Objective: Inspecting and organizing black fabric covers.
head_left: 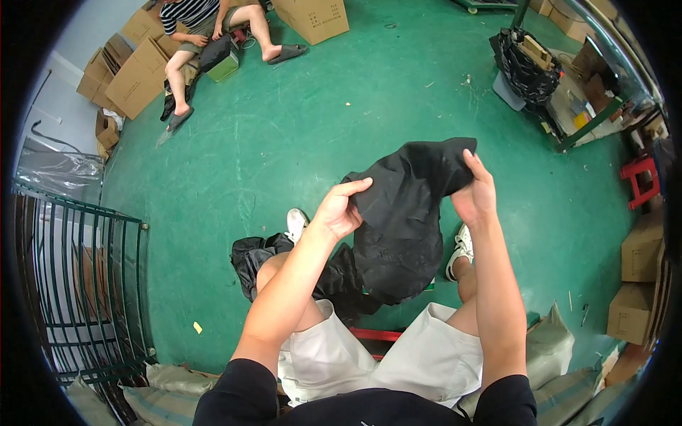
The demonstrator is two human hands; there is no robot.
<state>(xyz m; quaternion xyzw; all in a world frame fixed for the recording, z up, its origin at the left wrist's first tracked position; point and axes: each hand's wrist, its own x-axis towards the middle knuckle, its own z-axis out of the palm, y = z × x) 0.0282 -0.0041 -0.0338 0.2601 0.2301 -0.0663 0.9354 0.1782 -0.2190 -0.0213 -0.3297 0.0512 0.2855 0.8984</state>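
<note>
Both hands hold one black cloth up in the air, over the knees. My left hand (pixel 341 209) pinches the near edge of the black cloth (pixel 401 220) between thumb and fingers, and my right hand (pixel 474 195) is closed on its top corner, a bit higher and farther out. Most of it hangs down between the two hands, crumpled and baggy — not flat, not folded. Its low end drops to about knee height and nearly meets a second black piece.

That second black piece (pixel 259 259) lies in a loose heap on the green floor (pixel 320 121), just beside my left knee and left white shoe (pixel 296 224). No hand touches it. My right white shoe (pixel 462 248) sits on the other side, and my white shorts (pixel 426 355) show at the bottom.

How far along is the work? I would guess it is early or in the middle — the cloth is picked up and held at two spots, but it looks bunched, so spreading it out seems not yet done. The heap on the floor looks like it waits its turn.

Far off, another person (pixel 199 28) sits on the floor by some cardboard boxes (pixel 135 74). A black bag (pixel 522 67) stands on the right, and a dark metal rack (pixel 78 284) is close on the left.
</note>
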